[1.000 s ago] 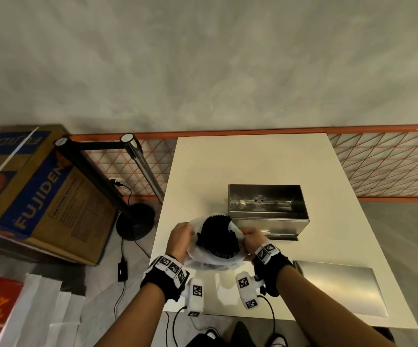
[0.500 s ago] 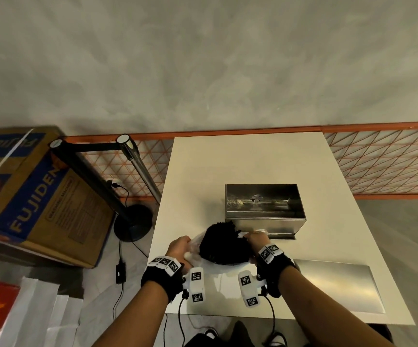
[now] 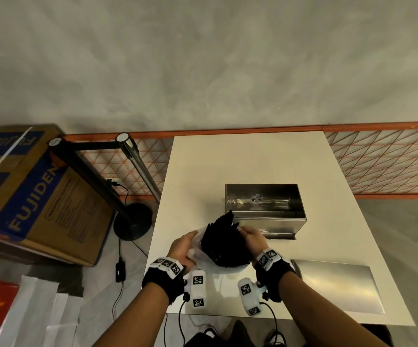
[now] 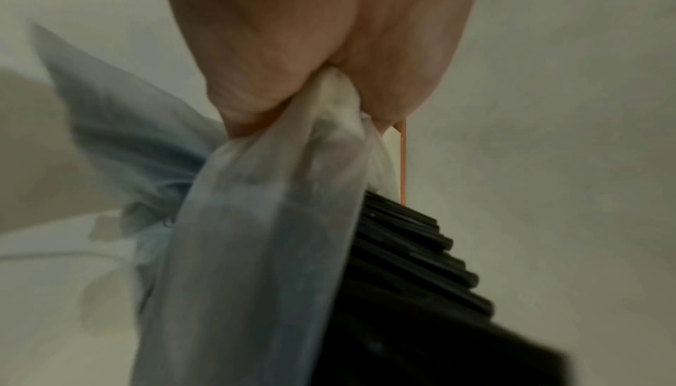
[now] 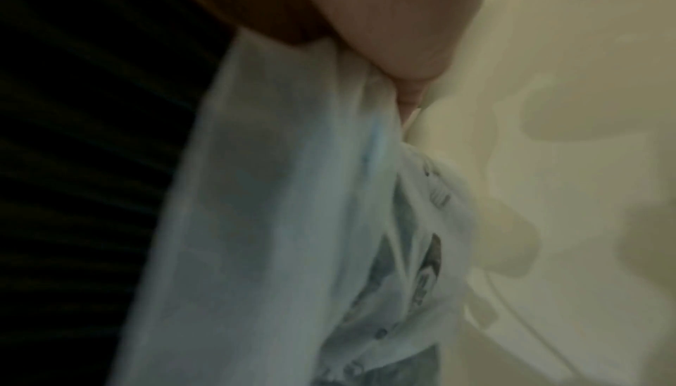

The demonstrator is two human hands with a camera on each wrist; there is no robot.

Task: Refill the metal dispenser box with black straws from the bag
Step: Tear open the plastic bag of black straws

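Both hands hold the clear plastic bag (image 3: 197, 249) of black straws (image 3: 221, 242) just above the near part of the white worktop (image 3: 253, 159): the left hand (image 3: 181, 249) pinches a gathered fold of the film on its side, and the right hand (image 3: 251, 240) pinches the film on the other. The bundle stands out of the bag's open mouth, its ends tilted up toward the metal dispenser box (image 3: 265, 209), which sits open-topped just beyond the hands. Its flat metal lid (image 3: 338, 286) lies apart on the worktop, to the right. The step in hand looks like baring the straws and bringing them to the box; none can be made out inside it yet, though its reflective interior is hard to read. Next, the bag likely needs peeling further back, and the bundle turning level with the long opening so the straws drop in lengthwise without scattering.
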